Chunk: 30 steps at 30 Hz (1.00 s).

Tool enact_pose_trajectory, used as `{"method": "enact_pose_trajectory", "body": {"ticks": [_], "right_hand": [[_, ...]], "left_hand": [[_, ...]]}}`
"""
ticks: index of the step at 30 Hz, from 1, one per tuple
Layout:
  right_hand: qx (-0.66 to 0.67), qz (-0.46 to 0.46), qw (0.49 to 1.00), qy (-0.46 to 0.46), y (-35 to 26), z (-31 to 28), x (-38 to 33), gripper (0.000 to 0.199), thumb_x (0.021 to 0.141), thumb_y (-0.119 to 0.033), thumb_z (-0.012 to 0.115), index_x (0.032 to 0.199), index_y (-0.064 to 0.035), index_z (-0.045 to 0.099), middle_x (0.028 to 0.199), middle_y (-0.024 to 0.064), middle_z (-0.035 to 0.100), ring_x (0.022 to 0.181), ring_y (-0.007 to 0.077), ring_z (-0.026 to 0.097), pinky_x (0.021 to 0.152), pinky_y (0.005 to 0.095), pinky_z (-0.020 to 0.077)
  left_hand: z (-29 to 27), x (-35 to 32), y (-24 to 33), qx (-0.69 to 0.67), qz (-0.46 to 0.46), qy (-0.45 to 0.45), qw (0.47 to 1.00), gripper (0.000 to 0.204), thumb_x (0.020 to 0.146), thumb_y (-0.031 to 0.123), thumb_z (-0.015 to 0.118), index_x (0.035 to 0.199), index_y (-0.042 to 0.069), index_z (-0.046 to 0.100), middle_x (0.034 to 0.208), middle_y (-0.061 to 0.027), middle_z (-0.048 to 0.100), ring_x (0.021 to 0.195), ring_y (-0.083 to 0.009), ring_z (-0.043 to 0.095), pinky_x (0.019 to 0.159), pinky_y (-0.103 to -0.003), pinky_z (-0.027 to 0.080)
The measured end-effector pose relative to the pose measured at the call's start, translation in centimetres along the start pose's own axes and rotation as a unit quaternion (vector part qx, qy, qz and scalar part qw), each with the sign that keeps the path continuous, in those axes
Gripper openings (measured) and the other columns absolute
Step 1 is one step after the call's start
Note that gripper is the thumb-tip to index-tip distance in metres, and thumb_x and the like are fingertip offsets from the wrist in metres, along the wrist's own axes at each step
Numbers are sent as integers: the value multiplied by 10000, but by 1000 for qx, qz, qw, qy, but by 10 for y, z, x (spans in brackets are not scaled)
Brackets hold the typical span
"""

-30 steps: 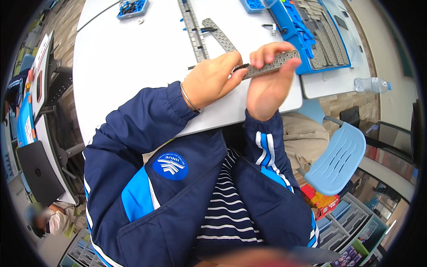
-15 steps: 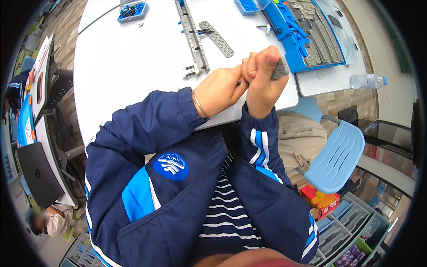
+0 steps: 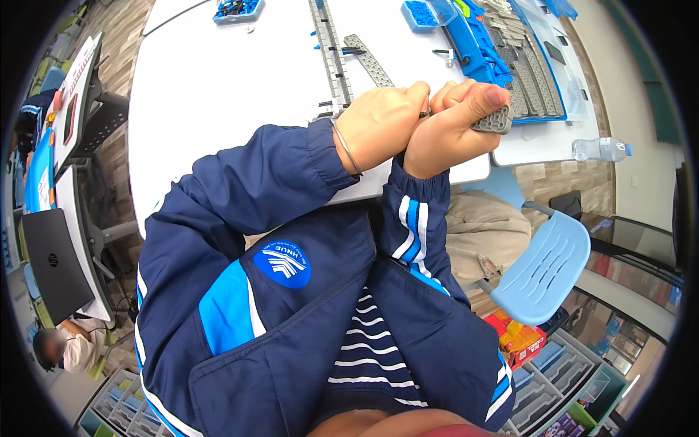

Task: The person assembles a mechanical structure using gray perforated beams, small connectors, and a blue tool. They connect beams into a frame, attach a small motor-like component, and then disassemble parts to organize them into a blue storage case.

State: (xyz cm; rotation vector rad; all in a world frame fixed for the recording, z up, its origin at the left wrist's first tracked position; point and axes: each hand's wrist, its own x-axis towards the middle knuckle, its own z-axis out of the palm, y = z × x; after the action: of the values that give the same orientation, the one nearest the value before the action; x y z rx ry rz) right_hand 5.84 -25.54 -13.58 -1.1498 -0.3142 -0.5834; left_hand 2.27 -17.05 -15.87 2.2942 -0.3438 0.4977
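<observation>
Both hands meet over the near edge of the white table [image 3: 218, 109]. My right hand [image 3: 448, 131] is closed around a grey perforated plate [image 3: 495, 121]; only its end shows past my thumb. My left hand [image 3: 378, 127] presses against the right one, its fingertips pinching a small dark part [image 3: 422, 114] at the plate. I cannot tell exactly what this part is. A thin bracelet sits on my left wrist. Both arms are in dark blue jacket sleeves.
On the table behind the hands lie a long grey beam [image 3: 331, 51], a grey perforated strip [image 3: 368, 62], a blue parts tray [image 3: 480, 47] and small blue bins [image 3: 421, 14]. A water bottle [image 3: 601, 149] stands right. A blue chair [image 3: 542, 269] is right, a laptop [image 3: 51, 262] left.
The grey plate has gone from lying long across my fingers to being mostly hidden in my right fist. Both hands have drawn closer together.
</observation>
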Motion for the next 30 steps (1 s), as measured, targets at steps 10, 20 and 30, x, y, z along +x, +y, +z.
{"method": "enact_pose_trajectory", "body": {"ticks": [10, 20, 30], "right_hand": [[-12, -86, 996, 12, 4, -17, 20, 492, 1104, -415, 505, 768, -69, 405, 599, -29, 365, 504, 63, 349, 453, 240, 280], [-162, 27, 977, -139, -10, -74, 76, 427, 1072, -380, 603, 789, -68, 537, 619, -11, 470, 597, 74, 454, 527, 267, 363], [350, 202, 906, -122, 13, -138, 105, 526, 1113, -541, 358, 873, -86, 469, 681, -11, 304, 602, 115, 275, 605, 295, 282]], "left_hand": [[7, 24, 17, 83, 4, -3, 997, 216, 908, 215, 640, 933, 5, 593, 724, -210, 683, 698, -386, 703, 625, -474, 557], [0, 59, -2, 15, 83, -98, 992, 286, 978, 258, 576, 940, -1, 689, 786, -252, 684, 749, -404, 694, 736, -479, 547], [-6, 56, -23, -101, -45, -43, 993, 321, 1093, 298, 506, 1041, 41, 690, 745, -41, 612, 603, -121, 580, 581, -269, 466]]}}
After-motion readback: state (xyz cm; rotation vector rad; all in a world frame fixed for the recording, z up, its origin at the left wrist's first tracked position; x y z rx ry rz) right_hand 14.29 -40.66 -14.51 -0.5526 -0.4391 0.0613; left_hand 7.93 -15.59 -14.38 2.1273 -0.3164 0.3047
